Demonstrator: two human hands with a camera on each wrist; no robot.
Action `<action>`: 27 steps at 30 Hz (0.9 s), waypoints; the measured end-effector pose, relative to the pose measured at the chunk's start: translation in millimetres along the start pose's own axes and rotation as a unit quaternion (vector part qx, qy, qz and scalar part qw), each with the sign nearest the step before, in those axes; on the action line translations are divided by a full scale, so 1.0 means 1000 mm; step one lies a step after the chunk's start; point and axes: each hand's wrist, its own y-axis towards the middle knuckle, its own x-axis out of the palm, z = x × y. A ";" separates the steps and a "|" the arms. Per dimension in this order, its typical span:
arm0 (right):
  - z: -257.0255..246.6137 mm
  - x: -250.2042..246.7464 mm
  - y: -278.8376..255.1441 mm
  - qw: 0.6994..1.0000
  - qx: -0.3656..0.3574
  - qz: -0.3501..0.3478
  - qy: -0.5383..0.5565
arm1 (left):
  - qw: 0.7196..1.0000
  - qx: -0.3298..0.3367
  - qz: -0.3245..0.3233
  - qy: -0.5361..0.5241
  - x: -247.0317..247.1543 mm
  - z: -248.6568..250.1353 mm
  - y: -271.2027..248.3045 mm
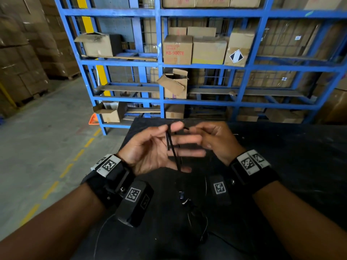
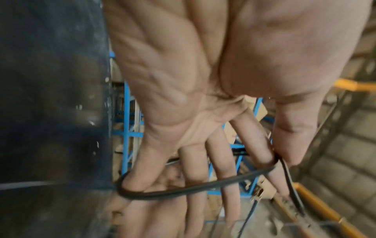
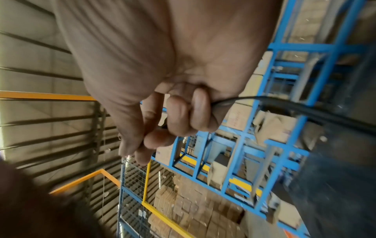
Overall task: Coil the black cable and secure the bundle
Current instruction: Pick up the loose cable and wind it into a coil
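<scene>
The black cable (image 1: pixel 173 152) runs in loops across my left hand (image 1: pixel 180 139), from the thumb down to the little finger, above the black table (image 1: pixel 281 166). The left fingers lie stretched out, palm up. In the left wrist view the cable (image 2: pixel 183 193) passes round the little finger and the forefinger of my left hand (image 2: pixel 203 145), whose thumb pinches it there. Just to the right, my right hand (image 1: pixel 206 136) curls its fingers on the cable's free run. The right wrist view shows the right hand (image 3: pixel 179 116) gripping the cable (image 3: pixel 284 111). More thin cable (image 1: pixel 197 222) lies on the table below.
A small dark and white piece (image 1: pixel 183 198) lies on the table near my wrists. Behind the table stands a blue shelf rack (image 1: pixel 159 62) with cardboard boxes. Concrete floor (image 1: pixel 47 137) with a yellow dashed line and stacked cartons is on the left.
</scene>
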 end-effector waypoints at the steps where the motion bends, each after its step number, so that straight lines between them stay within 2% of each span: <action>1: 0.006 0.007 -0.002 0.999 0.018 -0.005 0.031 | 0.999 0.031 -0.006 -0.029 -0.001 0.004 0.004; 4: 0.018 0.027 -0.012 0.997 0.052 -0.004 0.064 | 0.992 0.111 0.029 -0.054 -0.005 0.020 0.013; 6: 0.025 0.036 -0.018 0.995 0.075 -0.006 0.059 | 0.982 0.157 0.095 -0.033 -0.009 0.032 0.017; 9: 0.026 0.040 -0.025 0.994 0.099 -0.008 0.045 | 0.953 0.220 0.211 -0.011 -0.017 0.052 0.018; 12: 0.016 0.036 -0.031 0.995 0.096 -0.019 -0.001 | 0.923 0.235 0.306 0.021 -0.029 0.068 0.016; 16: -0.016 0.026 -0.033 0.993 0.050 -0.047 -0.097 | 0.906 0.173 0.365 0.129 -0.042 0.067 0.011; 18: -0.035 0.023 -0.033 0.985 0.003 -0.073 -0.159 | 0.877 0.136 0.395 0.237 -0.047 0.059 0.009; 21: -0.058 0.014 -0.023 0.978 -0.042 -0.057 -0.196 | 0.847 0.079 0.386 0.357 -0.053 0.044 0.005; 23: -0.070 0.007 -0.012 0.973 -0.067 -0.040 -0.215 | 0.853 0.028 0.348 0.389 -0.050 0.033 0.000; 27: -0.079 0.003 0.009 0.964 -0.105 -0.027 -0.241 | 0.890 -0.085 0.239 0.380 -0.032 0.024 -0.007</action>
